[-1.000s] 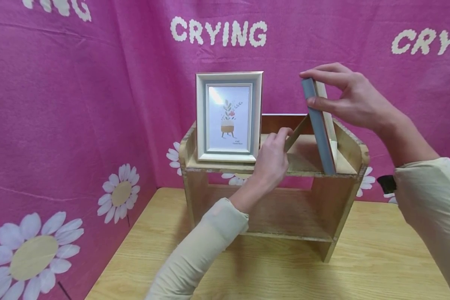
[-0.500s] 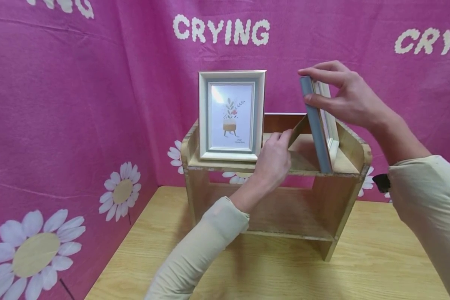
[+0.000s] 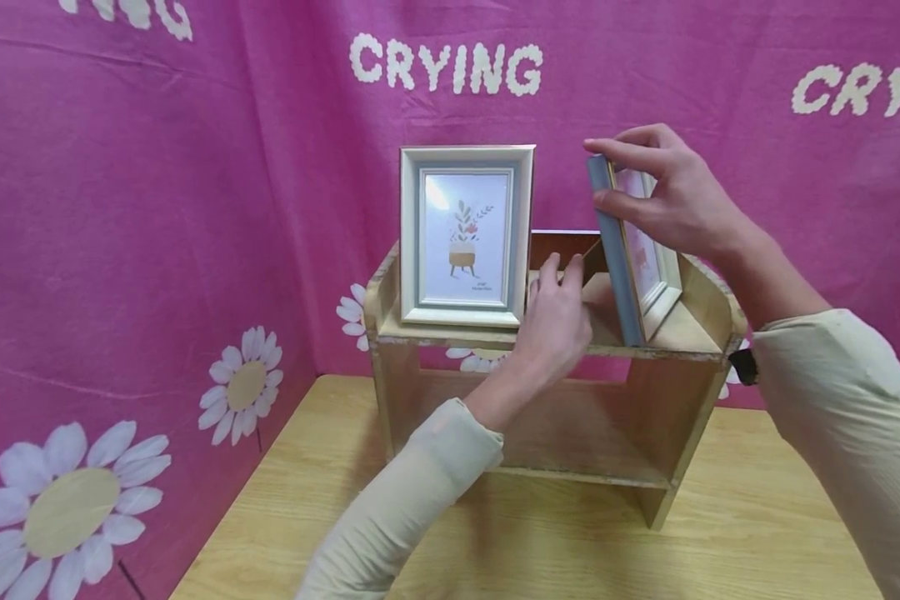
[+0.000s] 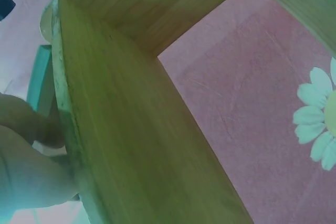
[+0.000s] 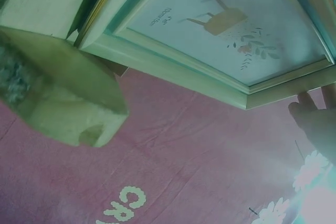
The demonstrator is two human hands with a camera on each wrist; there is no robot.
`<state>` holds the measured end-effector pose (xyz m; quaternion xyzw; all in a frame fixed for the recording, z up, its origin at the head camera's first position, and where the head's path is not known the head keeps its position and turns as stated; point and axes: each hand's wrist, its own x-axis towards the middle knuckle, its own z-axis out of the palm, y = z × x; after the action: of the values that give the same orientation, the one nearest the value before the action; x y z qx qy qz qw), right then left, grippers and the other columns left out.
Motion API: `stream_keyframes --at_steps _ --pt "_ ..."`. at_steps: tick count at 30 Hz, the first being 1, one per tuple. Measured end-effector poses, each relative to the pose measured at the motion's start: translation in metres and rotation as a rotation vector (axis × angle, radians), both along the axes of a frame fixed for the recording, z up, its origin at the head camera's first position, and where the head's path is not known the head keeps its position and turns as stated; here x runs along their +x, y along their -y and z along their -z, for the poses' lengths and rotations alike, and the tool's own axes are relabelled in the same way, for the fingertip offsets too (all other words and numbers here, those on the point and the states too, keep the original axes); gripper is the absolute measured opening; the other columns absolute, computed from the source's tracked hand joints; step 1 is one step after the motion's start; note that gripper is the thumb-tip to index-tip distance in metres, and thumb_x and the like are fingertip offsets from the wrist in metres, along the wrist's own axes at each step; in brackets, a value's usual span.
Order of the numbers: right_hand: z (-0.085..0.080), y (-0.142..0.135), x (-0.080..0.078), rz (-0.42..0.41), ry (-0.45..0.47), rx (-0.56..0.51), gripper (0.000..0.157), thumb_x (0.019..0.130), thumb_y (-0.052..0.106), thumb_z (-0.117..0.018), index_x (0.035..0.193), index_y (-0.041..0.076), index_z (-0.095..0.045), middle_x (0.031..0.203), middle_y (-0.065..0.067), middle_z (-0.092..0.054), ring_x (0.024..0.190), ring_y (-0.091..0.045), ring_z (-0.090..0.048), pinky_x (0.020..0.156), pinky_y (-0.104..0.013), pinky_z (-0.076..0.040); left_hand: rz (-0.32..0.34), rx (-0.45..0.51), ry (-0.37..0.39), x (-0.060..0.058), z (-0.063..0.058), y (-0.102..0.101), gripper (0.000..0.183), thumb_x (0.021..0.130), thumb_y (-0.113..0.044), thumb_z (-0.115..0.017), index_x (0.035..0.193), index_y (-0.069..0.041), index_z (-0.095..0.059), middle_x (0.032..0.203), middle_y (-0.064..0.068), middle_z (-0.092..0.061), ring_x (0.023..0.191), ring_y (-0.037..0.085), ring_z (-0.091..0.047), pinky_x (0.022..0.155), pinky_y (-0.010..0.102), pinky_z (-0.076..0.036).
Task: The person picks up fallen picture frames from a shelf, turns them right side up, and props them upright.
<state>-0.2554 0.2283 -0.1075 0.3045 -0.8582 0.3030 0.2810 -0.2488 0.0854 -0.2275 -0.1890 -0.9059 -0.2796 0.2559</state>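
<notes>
A picture frame (image 3: 648,258) stands at the right of the wooden shelf's top board, turned sideways with its blue side edge toward me. My right hand (image 3: 682,196) pinches its upper part, fingers over the top and thumb on the side. In the right wrist view the framed plant print (image 5: 226,30) is seen, with fingertips (image 5: 307,106) at the frame's edge. My left hand (image 3: 555,329) is behind this frame, beside its dark back stand (image 3: 594,260); its fingers are spread slightly apart and the thumb is hidden. In the left wrist view, the left hand (image 4: 31,156) lies near the shelf edge.
A second picture frame (image 3: 465,237) stands upright at the left of the top board, facing me. The two-tier wooden shelf (image 3: 562,417) sits on a light wooden table (image 3: 555,542). A pink cloth (image 3: 292,125) with daisies and letters hangs behind and at the left.
The right-hand picture frame has turned its front more toward me and its top has shifted slightly left. The left hand's fingers have spread apart near the back stand.
</notes>
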Motion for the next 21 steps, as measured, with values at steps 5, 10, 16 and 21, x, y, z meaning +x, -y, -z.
stream_keyframes --at_steps 5,10,16,21 --pt "0.001 0.0 -0.001 0.003 0.032 -0.071 0.05 0.094 0.025 -0.066 0.143 0.027 -0.055 0.146 -0.012 -0.041 0.131 -0.028 -0.037 0.103 -0.052 -0.035 0.074 0.16 -0.206 0.008 0.004 -0.004 0.042 0.097 -0.008 -0.054 0.139 -0.006 -0.048 0.137 0.013 -0.047 0.12 0.025 -0.052 0.096 0.028 -0.053" --pt "0.0 -0.004 -0.004 0.027 0.011 -0.167 0.041 0.1 0.031 -0.056 0.141 0.027 -0.057 0.144 -0.012 -0.044 0.132 -0.021 -0.038 0.104 -0.036 -0.032 0.198 0.305 -0.283 0.014 0.006 -0.009 0.045 0.097 -0.013 -0.054 0.139 -0.007 -0.04 0.125 0.013 -0.05 0.111 0.022 -0.054 0.084 0.024 -0.054" --pt "-0.001 -0.015 -0.016 0.107 0.02 -0.237 0.041 0.104 0.034 -0.046 0.141 0.019 -0.058 0.141 -0.015 -0.043 0.127 -0.02 -0.039 0.102 -0.03 -0.033 0.235 0.33 -0.233 0.014 0.009 -0.017 0.069 0.094 -0.024 -0.066 0.147 -0.014 -0.024 0.12 0.012 -0.051 0.095 0.018 -0.066 0.073 0.021 -0.055" --pt "0.001 -0.026 -0.03 0.136 0.06 -0.217 0.046 0.105 0.03 -0.041 0.144 0.008 -0.052 0.145 -0.022 -0.044 0.128 -0.022 -0.038 0.107 -0.029 -0.034 0.215 0.319 -0.206 0.014 0.013 -0.025 0.08 0.089 -0.025 -0.073 0.148 -0.016 -0.018 0.127 0.012 -0.052 0.093 0.019 -0.07 0.07 0.021 -0.058"
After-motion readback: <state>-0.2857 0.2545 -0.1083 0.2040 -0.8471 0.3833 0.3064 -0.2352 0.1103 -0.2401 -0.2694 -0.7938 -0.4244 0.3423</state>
